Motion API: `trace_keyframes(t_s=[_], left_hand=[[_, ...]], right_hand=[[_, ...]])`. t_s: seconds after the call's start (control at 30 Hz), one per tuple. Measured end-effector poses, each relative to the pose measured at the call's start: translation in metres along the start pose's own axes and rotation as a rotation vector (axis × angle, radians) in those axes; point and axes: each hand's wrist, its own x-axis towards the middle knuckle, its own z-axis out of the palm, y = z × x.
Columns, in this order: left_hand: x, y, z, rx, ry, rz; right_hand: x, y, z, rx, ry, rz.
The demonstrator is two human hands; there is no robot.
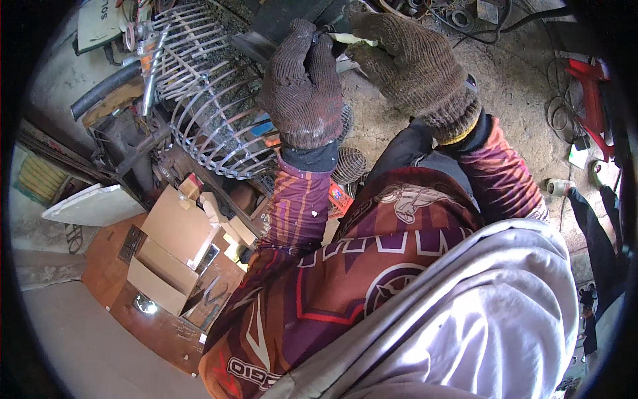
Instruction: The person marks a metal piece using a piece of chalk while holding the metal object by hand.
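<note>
Both hands wear brown knitted work gloves and meet near the top of the head view. My left hand (302,90) is closed, its fingertips pinched together beside a dark flat metal piece (292,18). What sits in that pinch is too small to make out. Just to its right, my right hand (415,70) has thumb and fingers closed around a thin pale strip (352,38), whose left end reaches toward the left fingertips. Left of my left hand lies a frame of curved metal rods (219,126), like a ribbed cage.
At lower left an open cardboard box (163,279) rests on a brown board (109,266). A red tool (588,93) with a cable lies at far right, near another person's sandalled feet (561,186). A metal ring (460,18) and black cables (525,18) lie beyond my right hand.
</note>
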Motion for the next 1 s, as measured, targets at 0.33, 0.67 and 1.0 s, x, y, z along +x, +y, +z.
trace_keyframes(t_s=[0.33,0.67,1.0], left_hand=[[-0.002,-0.006,0.001,0.032,0.010,0.033],[0.000,-0.003,0.002,0.022,0.031,0.067],[-0.004,-0.005,0.001,0.049,0.045,0.055]], right_hand=[[0.013,-0.021,-0.022,0.292,-0.136,0.264],[0.015,-0.012,-0.017,0.581,0.019,0.223],[0.047,-0.017,-0.037,0.260,-0.163,0.067]])
